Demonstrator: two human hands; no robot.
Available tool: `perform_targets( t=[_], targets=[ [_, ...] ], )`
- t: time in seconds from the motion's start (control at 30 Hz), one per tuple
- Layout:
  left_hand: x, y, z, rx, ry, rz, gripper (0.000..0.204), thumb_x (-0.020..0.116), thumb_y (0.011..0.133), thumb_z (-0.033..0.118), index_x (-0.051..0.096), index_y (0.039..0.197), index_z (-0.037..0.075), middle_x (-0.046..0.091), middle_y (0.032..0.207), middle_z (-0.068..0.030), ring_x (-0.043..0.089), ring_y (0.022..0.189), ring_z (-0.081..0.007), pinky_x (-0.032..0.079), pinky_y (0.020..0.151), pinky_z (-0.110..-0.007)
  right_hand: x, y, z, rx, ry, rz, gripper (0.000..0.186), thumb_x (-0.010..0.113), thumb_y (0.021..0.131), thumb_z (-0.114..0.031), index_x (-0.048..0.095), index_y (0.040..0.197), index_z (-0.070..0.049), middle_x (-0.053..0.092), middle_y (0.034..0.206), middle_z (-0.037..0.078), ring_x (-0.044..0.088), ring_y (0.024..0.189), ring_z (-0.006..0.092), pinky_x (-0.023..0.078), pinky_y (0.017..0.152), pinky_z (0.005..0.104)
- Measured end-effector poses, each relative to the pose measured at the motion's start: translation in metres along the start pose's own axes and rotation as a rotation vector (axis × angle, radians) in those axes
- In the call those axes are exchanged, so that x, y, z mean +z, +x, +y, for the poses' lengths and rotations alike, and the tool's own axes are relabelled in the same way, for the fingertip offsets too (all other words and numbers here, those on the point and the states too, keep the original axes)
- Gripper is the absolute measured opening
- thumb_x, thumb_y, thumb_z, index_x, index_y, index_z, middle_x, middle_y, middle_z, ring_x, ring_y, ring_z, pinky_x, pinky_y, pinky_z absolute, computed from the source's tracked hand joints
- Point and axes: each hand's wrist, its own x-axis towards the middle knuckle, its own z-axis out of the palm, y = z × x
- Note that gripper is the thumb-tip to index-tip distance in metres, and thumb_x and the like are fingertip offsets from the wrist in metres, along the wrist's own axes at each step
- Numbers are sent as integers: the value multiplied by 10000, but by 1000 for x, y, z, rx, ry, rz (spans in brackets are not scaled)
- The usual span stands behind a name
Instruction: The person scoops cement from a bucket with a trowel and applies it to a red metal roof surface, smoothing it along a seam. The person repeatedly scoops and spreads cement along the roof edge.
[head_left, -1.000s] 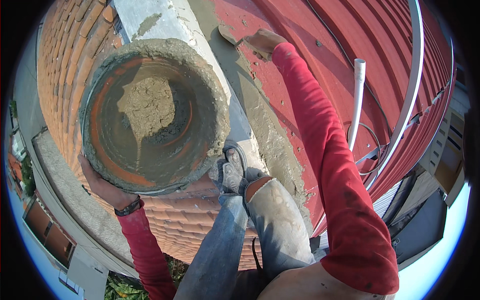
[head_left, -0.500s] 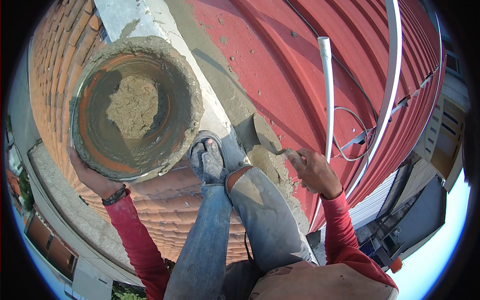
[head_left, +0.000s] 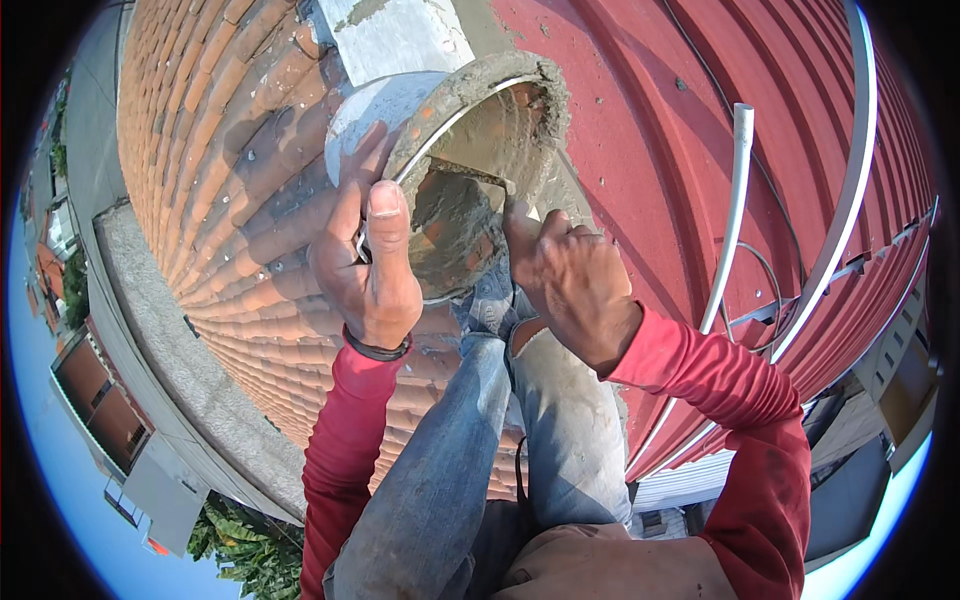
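My left hand (head_left: 375, 265) grips the near-left rim of a mortar bucket (head_left: 548, 85), thumb up along the edge, and holds it tipped on its side with its mouth facing right. Grey mortar is caked round the rim and smeared inside. With closed fingers, my right hand (head_left: 575, 280) holds a trowel (head_left: 462, 200) whose blade reaches into the bucket's mouth. The handle is mostly hidden in my fist. How much mortar is left in the bucket cannot be made out. Below it, my sandalled foot (head_left: 490, 305) shows in part.
Clay roof tiles (head_left: 250, 170) slope away on the left. A pale ledge (head_left: 400, 40) runs beyond the bucket, beside red corrugated roofing (head_left: 640, 150) on the right. A white pipe (head_left: 735, 190) stands up there, near a loose cable (head_left: 775, 300). Buildings lie far below.
The bucket has moved right and tipped from facing up to lying on its side. My right hand has brought the trowel from the mortar strip up into the bucket's mouth.
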Motion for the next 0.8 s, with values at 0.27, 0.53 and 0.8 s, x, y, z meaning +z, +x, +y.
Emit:
perform_targets(
  t=[0.27,0.53,0.8],
  targets=[
    [-34,-13,-42,-30,-109,193,433,449,1055,335,604,1077,-68,594,994,-56,517,890,-104,420,827,-256,-24,-12,1,-171,623,-12,507,589,798,-5,501,1280,123,616,793,207,655,600,360,559,559,412],
    [-30,24,-30,-56,-115,159,335,478,1055,283,510,866,9,422,854,23,362,809,-79,297,721,-242,14,-6,-4,-160,308,122,505,565,817,-20,502,1302,104,616,912,245,674,592,275,547,488,359],
    [-19,17,-21,-26,-152,148,356,538,1031,274,649,1042,-64,522,850,18,433,816,-61,364,739,-219,4,4,7,21,265,79,511,597,788,-10,497,1270,129,626,884,261,687,610,301,548,503,375]
  ],
)
